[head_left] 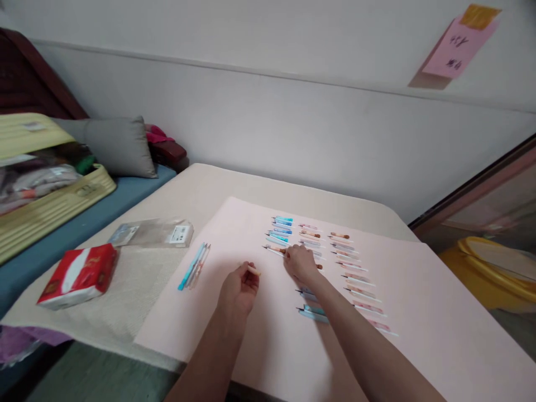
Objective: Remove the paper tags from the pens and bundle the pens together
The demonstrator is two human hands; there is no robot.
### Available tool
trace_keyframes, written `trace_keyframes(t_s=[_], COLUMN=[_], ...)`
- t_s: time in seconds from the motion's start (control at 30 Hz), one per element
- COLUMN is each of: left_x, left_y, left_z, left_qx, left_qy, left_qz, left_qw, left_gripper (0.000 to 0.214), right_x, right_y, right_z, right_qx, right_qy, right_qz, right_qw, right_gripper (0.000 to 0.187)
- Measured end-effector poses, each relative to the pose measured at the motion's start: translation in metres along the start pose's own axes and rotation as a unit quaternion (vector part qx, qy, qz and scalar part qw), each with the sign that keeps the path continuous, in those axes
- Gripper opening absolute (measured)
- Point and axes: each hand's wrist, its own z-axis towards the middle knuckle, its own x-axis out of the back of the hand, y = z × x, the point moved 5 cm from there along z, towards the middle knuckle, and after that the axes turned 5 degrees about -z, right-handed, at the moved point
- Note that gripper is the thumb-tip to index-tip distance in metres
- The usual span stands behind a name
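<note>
My left hand [242, 287] is closed, its fingers pinching a short pale piece with a yellowish end [253, 271], perhaps part of a pencil; most of it is covered. Farther right, my right hand [300, 261] reaches down to the paper. Its bent fingertips are on the brown end of a dark-tipped pencil [274, 249] that lies at the bottom of a column of blue ones [282, 230]. More pencils form a middle column [310, 235] and a right column [354, 277]; my right hand and forearm hide parts of both. Three slim pencils [196, 267] lie grouped to the left.
A large pale pink sheet [251, 218] covers much of the table. Left of it are a clear plastic sleeve [154, 232] and a red tissue pack [81, 273]. A white wall [259, 123] rises behind; a yellow tub [498, 268] stands at the right.
</note>
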Motion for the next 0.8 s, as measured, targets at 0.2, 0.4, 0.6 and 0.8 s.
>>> trace_keyframes(t_s=[0.2, 0.4, 0.6, 0.8], left_x=[-0.004, -0.004, -0.002, -0.003], left_y=[0.007, 0.014, 0.016, 0.013], left_z=[-0.004, -0.003, 0.0, 0.001], left_qx=[-0.008, -0.009, -0.013, -0.019], left_qy=[0.013, 0.004, 0.004, 0.001], left_qz=[-0.026, -0.057, -0.064, -0.051], left_qw=[1.0, 0.998, 0.998, 0.999], left_gripper=[0.007, 0.008, 0.009, 0.008], right_x=[0.012, 0.057, 0.12, 0.125], right_y=[-0.019, -0.025, -0.03, -0.035], right_z=[-0.008, -0.053, -0.12, -0.133], right_qx=[0.051, 0.089, 0.199, 0.233], right_qy=[0.002, 0.046, 0.214, 0.219], right_qz=[0.007, 0.054, 0.219, 0.198], right_qw=[0.999, 0.994, 0.931, 0.927], right_gripper=[0.019, 0.018, 0.016, 0.019])
